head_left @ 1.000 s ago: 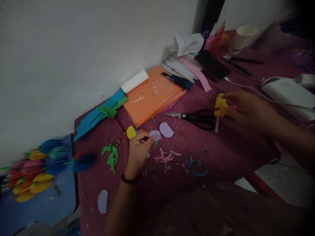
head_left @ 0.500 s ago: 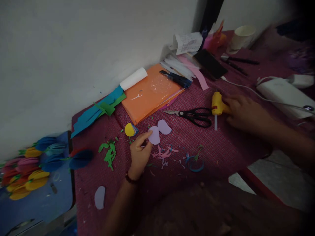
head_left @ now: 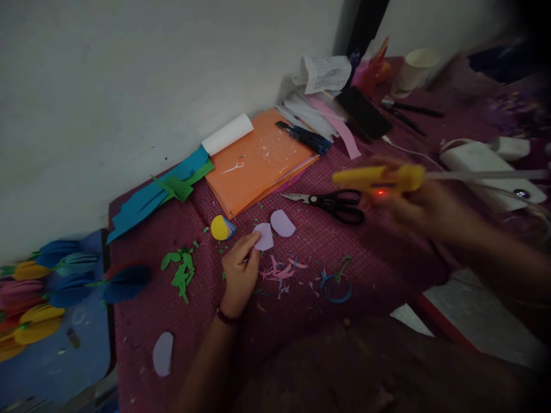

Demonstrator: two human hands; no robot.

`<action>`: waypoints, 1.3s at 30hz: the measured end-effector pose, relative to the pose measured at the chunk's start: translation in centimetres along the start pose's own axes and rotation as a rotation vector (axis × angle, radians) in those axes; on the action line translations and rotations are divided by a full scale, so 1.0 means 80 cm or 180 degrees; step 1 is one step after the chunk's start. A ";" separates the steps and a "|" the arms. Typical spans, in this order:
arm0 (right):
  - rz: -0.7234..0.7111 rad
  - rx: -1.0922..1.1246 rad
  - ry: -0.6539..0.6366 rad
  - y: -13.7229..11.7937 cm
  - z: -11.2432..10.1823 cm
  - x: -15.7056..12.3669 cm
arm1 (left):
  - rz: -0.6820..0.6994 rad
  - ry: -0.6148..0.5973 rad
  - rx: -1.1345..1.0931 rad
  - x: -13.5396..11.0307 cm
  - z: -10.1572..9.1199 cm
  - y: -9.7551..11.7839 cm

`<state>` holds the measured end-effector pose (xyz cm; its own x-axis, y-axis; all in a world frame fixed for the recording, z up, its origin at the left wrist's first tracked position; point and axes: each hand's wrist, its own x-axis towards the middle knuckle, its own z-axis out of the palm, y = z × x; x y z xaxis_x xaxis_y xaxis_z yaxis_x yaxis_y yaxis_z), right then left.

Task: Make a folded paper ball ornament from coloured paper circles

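Between the thumb and fingers of my left hand (head_left: 241,272) is a lilac paper piece (head_left: 264,236), rounded with one flat edge. A second lilac piece (head_left: 283,223) lies just beyond it on the dark red checked cloth. My right hand (head_left: 400,203) is closed round a yellow hot glue gun (head_left: 374,179), raised above the table. Its nozzle points left, a glue stick sticks out behind, and a red light glows on its side. Motion blurs this hand a little. Black-handled scissors (head_left: 333,203) lie under the nozzle end. A folded lilac piece (head_left: 163,354) rests near the left edge.
Orange sheets (head_left: 253,160) with a cutter (head_left: 303,136) on top lie at the back. Green scraps (head_left: 183,272), pink scraps (head_left: 282,268) and a yellow paper stack (head_left: 220,228) surround my left hand. A white box with a cable (head_left: 477,163) stands right. Paper flowers (head_left: 38,321) sit on a blue surface.
My right hand has lifted the glue gun off the table and turned it from nozzle-up to nozzle-left. My left hand still holds the lilac piece, now tilted slightly. The view has shifted a little.
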<state>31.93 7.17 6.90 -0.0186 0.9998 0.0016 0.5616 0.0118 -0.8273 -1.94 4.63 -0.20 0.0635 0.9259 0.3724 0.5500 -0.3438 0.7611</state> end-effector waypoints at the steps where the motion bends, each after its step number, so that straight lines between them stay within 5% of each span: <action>1: -0.0176 0.0171 -0.0486 -0.005 0.016 0.001 | 0.0170 -0.0003 0.0147 -0.001 -0.002 -0.001; 5: -0.0996 0.0086 -0.1108 -0.006 0.064 0.012 | 0.0773 -0.0157 0.0817 -0.005 -0.011 -0.001; 8: -0.1099 0.0147 -0.1253 -0.006 0.074 0.022 | 0.1250 -0.0645 0.1386 -0.001 -0.015 0.017; 14: -0.1027 0.0216 -0.1449 -0.015 0.077 0.037 | 0.0711 -0.1639 0.1121 0.019 -0.008 0.076; 18: -0.1067 0.0127 -0.1495 -0.012 0.082 0.043 | 0.0501 -0.2198 0.1544 0.018 0.008 0.083; 39: -0.0875 -0.0066 -0.1891 -0.001 0.066 0.011 | 0.0636 -0.2234 0.2393 0.014 0.023 0.059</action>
<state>27.49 7.94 3.95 -0.6143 0.7822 -0.1041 0.4869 0.2719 -0.8300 2.28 4.32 2.81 0.5468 0.8286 -0.1199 0.8370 -0.5373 0.1038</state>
